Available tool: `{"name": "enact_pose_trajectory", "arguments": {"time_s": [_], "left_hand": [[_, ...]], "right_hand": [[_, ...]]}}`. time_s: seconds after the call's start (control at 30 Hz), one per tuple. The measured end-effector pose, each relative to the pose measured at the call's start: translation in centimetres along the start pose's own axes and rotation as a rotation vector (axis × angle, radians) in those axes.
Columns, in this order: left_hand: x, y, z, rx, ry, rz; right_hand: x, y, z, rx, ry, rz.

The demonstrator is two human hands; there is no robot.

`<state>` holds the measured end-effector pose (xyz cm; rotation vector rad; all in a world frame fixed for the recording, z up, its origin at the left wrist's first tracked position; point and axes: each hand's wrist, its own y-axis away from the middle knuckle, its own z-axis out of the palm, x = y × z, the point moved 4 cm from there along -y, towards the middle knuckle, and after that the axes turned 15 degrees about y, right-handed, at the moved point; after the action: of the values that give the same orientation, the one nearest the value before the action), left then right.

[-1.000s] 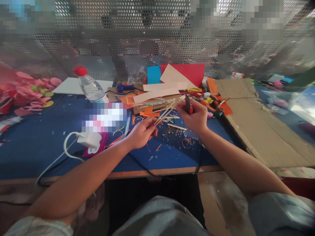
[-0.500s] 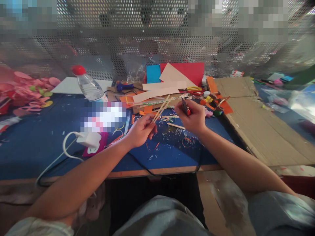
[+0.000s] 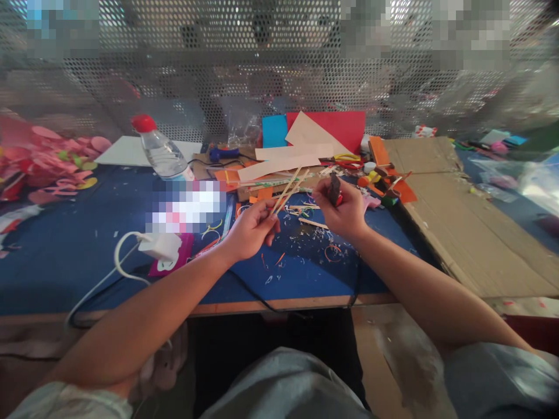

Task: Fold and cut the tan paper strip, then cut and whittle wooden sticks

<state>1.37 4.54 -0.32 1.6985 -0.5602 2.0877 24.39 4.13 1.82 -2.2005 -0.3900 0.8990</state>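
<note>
My left hand (image 3: pixel 255 230) is closed on thin wooden sticks (image 3: pixel 288 191), which point up and away to the right. Their far ends lie apart from each other, above the blue tabletop (image 3: pixel 305 276). To the right, my right hand (image 3: pixel 343 209) is closed around a small black-and-red hand tool (image 3: pixel 335 189); its exact kind is hard to make out. The tool does not touch the sticks. Between and below the hands, short wooden pieces (image 3: pixel 313 223) and pale shavings are scattered on the table.
A red-capped bottle (image 3: pixel 163 152) leans at the left, behind a white charger (image 3: pixel 161 247) with a cable. Pink cut pieces (image 3: pixel 48 157) pile up far left. Coloured sheets (image 3: pixel 327 131) and a blue glue gun (image 3: pixel 224 153) lie at the back. Cardboard (image 3: pixel 471 221) covers the right.
The tool in my right hand has turned slightly, and that hand has shifted a little. My left hand keeps hold of the sticks almost in place. The whole view has moved slightly.
</note>
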Motion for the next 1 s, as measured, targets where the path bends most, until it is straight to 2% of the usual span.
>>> {"name": "enact_pose_trajectory", "arguments": {"time_s": [0.2,0.43,0.67,0.87,1.0], "left_hand": [[0.0,0.1,0.1,0.028,0.049,-0.03],[0.1,-0.1,0.0,0.043,0.08,0.022],[0.3,-0.2,-0.3,0.066,0.057,0.049],[0.5,-0.2,-0.2,0.047,0.054,0.066],[0.4,-0.2,-0.5,0.104,0.094,0.068]], "right_hand": [[1.2,0.0,0.5,0.033,-0.102,0.077],[3.2,-0.4,1.1,0.065,-0.205,0.182],[3.1,-0.5,1.2,0.081,-0.303,0.252],[3.5,-1.0,1.2,-0.004,-0.193,0.241],[5.1,-1.5,1.3,-0.003,-0.181,0.278]]}}
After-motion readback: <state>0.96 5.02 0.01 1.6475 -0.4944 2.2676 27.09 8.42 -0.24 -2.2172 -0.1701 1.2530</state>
